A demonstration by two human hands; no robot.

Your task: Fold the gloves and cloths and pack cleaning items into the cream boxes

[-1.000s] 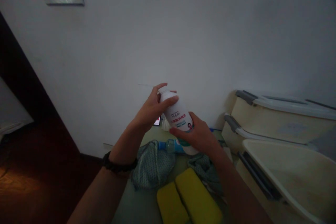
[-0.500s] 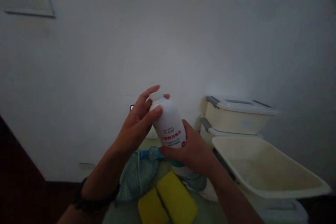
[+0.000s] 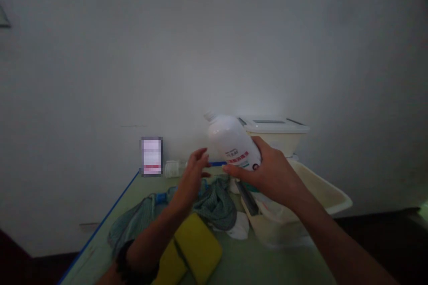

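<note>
My right hand (image 3: 272, 176) is wrapped round the lower body of a white plastic bottle (image 3: 229, 140) with a red and teal label. The bottle leans, its neck pointing up and to the left. My left hand (image 3: 194, 178) is below and left of the bottle, apart from it, with thumb and fingers drawn together in a pinch. What they hold, if anything, is too blurred to make out. A dark band sits on my left wrist. Both hands hover over a pale green table (image 3: 254, 262).
Two yellow sponges (image 3: 197, 245) lie near the front. Grey-green cloths (image 3: 216, 202) and a blue-capped bottle (image 3: 161, 197) lie behind them. A cream tub (image 3: 323, 191) and stacked lidded boxes (image 3: 276, 131) stand at the right. A small screen (image 3: 151, 156) leans on the wall.
My left hand has come off the bottle's top and dropped down to the left. My right hand has tipped the bottle and carried it right. The view has swung right.
</note>
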